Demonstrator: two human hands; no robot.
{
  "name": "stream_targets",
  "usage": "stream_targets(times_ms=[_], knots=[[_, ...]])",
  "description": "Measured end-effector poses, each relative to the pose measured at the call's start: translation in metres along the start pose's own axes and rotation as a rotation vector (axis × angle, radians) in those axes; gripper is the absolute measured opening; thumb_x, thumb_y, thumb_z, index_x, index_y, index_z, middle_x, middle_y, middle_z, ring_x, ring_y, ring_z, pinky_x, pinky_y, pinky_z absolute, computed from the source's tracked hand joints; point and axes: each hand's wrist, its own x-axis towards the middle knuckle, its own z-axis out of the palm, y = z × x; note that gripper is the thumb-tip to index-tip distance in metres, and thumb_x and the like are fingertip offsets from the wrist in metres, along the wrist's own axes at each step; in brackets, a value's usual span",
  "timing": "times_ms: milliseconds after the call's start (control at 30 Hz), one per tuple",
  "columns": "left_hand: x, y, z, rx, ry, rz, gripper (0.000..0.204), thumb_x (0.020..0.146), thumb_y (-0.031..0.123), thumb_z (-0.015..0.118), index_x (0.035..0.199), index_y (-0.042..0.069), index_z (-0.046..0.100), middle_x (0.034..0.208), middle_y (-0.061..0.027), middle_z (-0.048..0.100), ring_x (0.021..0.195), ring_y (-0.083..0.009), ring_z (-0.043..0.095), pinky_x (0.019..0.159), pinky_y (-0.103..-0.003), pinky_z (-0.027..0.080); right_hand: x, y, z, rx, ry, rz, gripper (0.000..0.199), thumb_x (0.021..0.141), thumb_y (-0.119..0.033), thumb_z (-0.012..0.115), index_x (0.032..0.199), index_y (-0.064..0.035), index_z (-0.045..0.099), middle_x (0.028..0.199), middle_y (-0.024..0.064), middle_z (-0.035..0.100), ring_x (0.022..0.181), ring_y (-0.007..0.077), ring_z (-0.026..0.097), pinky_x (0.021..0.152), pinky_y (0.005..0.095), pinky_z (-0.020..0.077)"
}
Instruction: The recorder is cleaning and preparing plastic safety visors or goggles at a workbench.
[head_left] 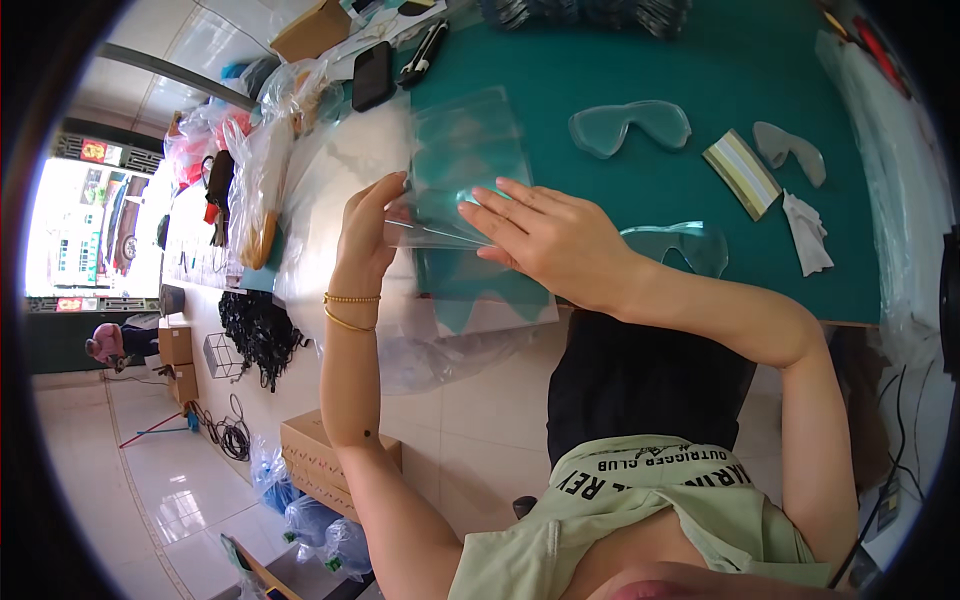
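Observation:
My left hand (368, 230) is closed on the left edge of a clear plastic sheet (435, 236), its thumb on top. My right hand (555, 235) lies across the sheet's right part, fingers stretched out flat. Beneath and behind it more clear film (465, 125) lies on the green tabletop (540, 75). Beyond my right hand is a clear goggle-shaped lens (597, 130). Another clear lens (707, 250) is partly hidden by my right forearm. Farther right are a whitish curved lens piece (800, 155), a yellow-and-white striped block (742, 174) and a crumpled white tissue (807, 236).
A black phone (373, 76) and a utility knife (424, 54) lie at the far left of the table. A dark bundle (585, 12) sits at the back. Plastic bags (262, 170) crowd the left; cartons (312, 450) stand on the floor. A person (122, 342) bends down far left.

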Motion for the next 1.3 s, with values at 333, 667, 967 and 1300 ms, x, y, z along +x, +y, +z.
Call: stream_targets(times_ms=[333, 667, 967, 1300], knots=[[-0.003, 0.001, 0.009, -0.233, -0.050, -0.145, 0.026, 0.097, 0.012, 0.062, 0.116, -0.006, 0.063, 0.100, -0.0082, 0.067, 0.090, -0.0155, 0.065, 0.086, -0.026, 0.055, 0.001, -0.008, -0.025, 0.107, -0.062, -0.057, 0.049, 0.088, -0.038, 0.070, 0.124, -0.0065, 0.064, 0.124, 0.0088, 0.067, 0.116, 0.0274, 0.061, 0.099, 0.0384, 0.0487], [-0.018, 0.016, 0.048, 0.285, -0.161, 0.241, 0.021, 0.092, 0.010, 0.068, 0.108, -0.003, 0.072, 0.088, 0.0002, 0.067, 0.079, -0.0055, 0.056, 0.071, -0.020, 0.046, 0.064, 0.042, -0.004, 0.314, -0.057, 0.175, 0.019, 0.089, -0.022, 0.068, 0.088, -0.0042, 0.071, 0.085, 0.0077, 0.068, 0.083, 0.0271, 0.065, 0.073, 0.0376, 0.0516], [0.018, -0.031, -0.005, 0.591, 0.175, 0.237, 0.037, 0.083, 0.013, 0.076, 0.116, -0.002, 0.070, 0.078, -0.0009, 0.067, 0.072, -0.0092, 0.059, 0.069, -0.024, 0.049, 0.062, 0.108, -0.037, 0.420, 0.164, 0.603, 0.024, 0.093, -0.025, 0.065, 0.092, -0.0014, 0.067, 0.079, 0.0074, 0.068, 0.069, 0.0185, 0.063, 0.064, 0.0323, 0.0489], [-0.043, 0.025, 0.100, -0.646, -0.309, 0.083, 0.025, 0.101, 0.023, 0.059, 0.113, 0.001, 0.062, 0.104, -0.0072, 0.066, 0.102, -0.0171, 0.061, 0.093, -0.029, 0.050, 0.044, 0.053, -0.088, -0.089, 0.432, -0.309, 0.009, 0.083, -0.010, 0.072, 0.087, -0.0053, 0.066, 0.074, 0.0026, 0.056, 0.068, 0.0176, 0.057, 0.061, 0.0288, 0.0433]])
